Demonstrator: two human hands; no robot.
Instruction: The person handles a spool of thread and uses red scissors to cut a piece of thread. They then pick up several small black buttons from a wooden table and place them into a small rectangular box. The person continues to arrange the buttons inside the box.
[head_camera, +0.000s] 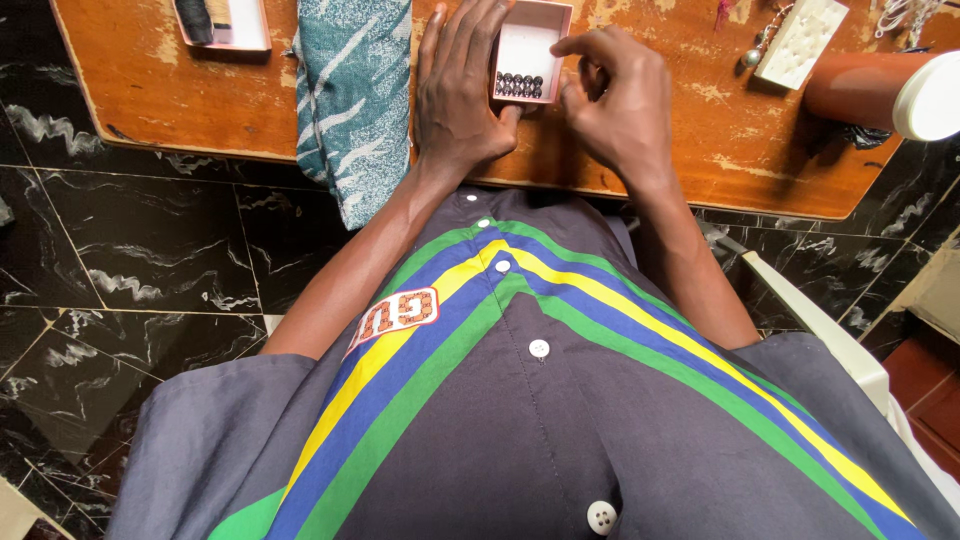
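A worn orange-brown wooden counter (700, 150), its finish scuffed pale in patches, was set over a floor (150, 250) of black marble-patterned tiles. A teal patterned cloth (352, 100) was draped over the counter's near edge. A small pink open box (530, 50) was placed on the counter between the hands, its long axis running away from the person, with a row of small dark beads (519, 85) lined across its near end. The left hand (460, 90) was laid flat and open against the box's left side, thumb at the near edge. The right hand (620, 100) was curled, forefinger extended over the box's right rim, nothing visibly gripped. A white studded block (800, 42) and a cylinder (880, 92) with a white end were seen at the right.
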